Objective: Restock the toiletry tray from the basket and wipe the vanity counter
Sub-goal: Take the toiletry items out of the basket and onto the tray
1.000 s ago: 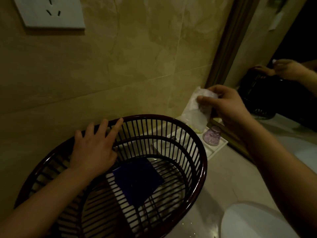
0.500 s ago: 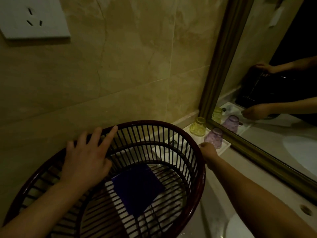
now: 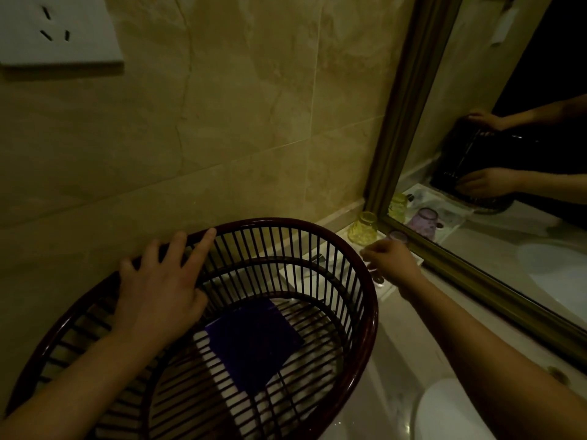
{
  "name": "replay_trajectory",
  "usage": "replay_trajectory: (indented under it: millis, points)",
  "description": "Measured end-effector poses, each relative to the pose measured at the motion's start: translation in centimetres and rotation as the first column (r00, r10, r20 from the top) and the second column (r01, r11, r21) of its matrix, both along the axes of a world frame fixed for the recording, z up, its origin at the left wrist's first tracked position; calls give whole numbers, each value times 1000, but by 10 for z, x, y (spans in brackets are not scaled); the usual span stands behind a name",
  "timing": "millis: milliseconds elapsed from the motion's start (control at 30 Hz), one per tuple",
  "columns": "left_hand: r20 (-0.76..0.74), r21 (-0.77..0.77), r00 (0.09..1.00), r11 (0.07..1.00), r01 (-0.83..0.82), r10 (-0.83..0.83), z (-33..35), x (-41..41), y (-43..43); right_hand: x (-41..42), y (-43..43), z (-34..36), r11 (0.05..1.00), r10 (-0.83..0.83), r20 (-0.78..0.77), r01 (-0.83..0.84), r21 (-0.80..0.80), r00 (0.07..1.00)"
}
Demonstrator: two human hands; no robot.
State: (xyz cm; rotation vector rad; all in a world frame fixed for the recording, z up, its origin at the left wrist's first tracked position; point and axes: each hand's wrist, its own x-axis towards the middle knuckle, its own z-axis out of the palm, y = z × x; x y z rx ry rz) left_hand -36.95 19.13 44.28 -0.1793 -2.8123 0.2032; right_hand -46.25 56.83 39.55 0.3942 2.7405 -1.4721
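Observation:
A dark red slatted basket (image 3: 365, 300) fills the lower left. My left hand (image 3: 158, 290) grips its far rim, fingers spread over the slats. Inside it lies a dark blue cloth (image 3: 254, 338) on white packets. Behind the basket sits the white toiletry tray (image 3: 389, 292) in the corner by the mirror. My right hand (image 3: 390, 262) hovers low over the tray, fingers curled downward. Whether it holds anything is hidden. A yellow glass cup (image 3: 362, 228) stands upside down on the tray. A purple cup (image 3: 397, 236) shows just behind my right hand.
A framed mirror (image 3: 413, 122) runs along the right and reflects both hands, the basket and the cups. The pale marble counter (image 3: 394, 360) extends to the lower right with a white sink rim (image 3: 444, 411). A wall socket (image 3: 57, 30) is at top left.
A second ago my right hand held a clear plastic packet up above the tray. It has since come down onto the tray, and the packet is out of sight. My left hand stays on the basket rim.

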Motion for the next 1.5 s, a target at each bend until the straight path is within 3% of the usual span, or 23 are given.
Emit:
replay_trajectory:
  millis: [100,200,267,333,433,733,833,967,1133,1500]
  points:
    - [6,-4,1000,1000,2,-2,0,-1,-2,17,-16,47,986,91,-110,-105,-129,990]
    - [30,13,1000,1000,-5,5,1,-3,-5,35,-30,98,901,338,-57,-340,-267,940]
    - [46,47,999,999,-16,13,2,-5,-7,45,-42,123,845,522,57,-507,-169,851]
    - [53,118,998,993,-21,15,3,-6,-8,49,-57,133,804,586,164,-595,11,794]
    - [73,213,997,976,-36,21,4,-6,-9,49,-79,130,836,498,158,-521,175,852]
    - [130,277,991,961,-21,-16,5,20,-28,52,-89,110,928,350,3,-347,134,937]
    - [162,301,985,947,-112,65,3,51,-46,59,-89,111,938,329,-34,-322,124,944]
    - [182,406,957,869,-283,226,-3,106,-80,65,-92,114,927,361,-90,-347,144,928]
    - [71,502,940,802,-323,334,-4,167,-108,67,-112,125,889,457,-128,-449,91,880]
    - [159,506,874,722,-472,459,3,249,-136,133,-187,116,850,526,-123,-513,122,842]
